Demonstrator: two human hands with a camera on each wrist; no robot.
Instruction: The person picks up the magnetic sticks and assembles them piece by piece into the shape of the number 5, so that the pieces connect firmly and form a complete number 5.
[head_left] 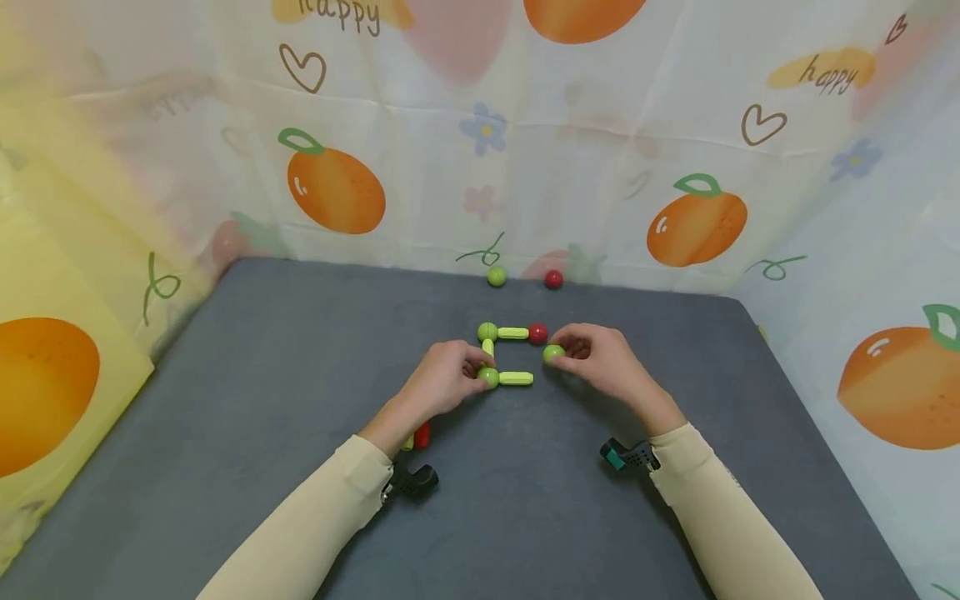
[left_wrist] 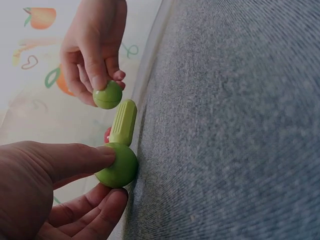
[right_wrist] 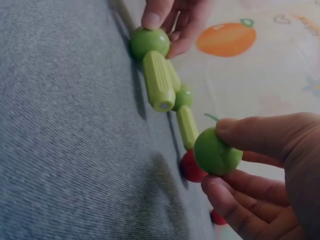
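On the grey table a chain of rods and balls forms a three-sided shape. Its near corner is a green ball (left_wrist: pixel 119 167), which my left hand (head_left: pixel 450 375) pinches between thumb and fingers. From that ball a yellow-green rod (head_left: pixel 516 378) points right with a free end. Another rod links it to the far green ball (head_left: pixel 487 332), and a third rod (head_left: pixel 513 333) ends in a red ball (head_left: pixel 537 333). My right hand (head_left: pixel 596 358) pinches a loose green ball (right_wrist: pixel 218 151), apart from the free rod end and just to its right.
At the table's far edge lie another green ball (head_left: pixel 497 277) and another red ball (head_left: pixel 553 279). A red rod (head_left: pixel 422 434) and a yellow-green rod (head_left: pixel 408 442) lie partly hidden beside the left wrist. A printed curtain (head_left: pixel 570 192) hangs behind the table.
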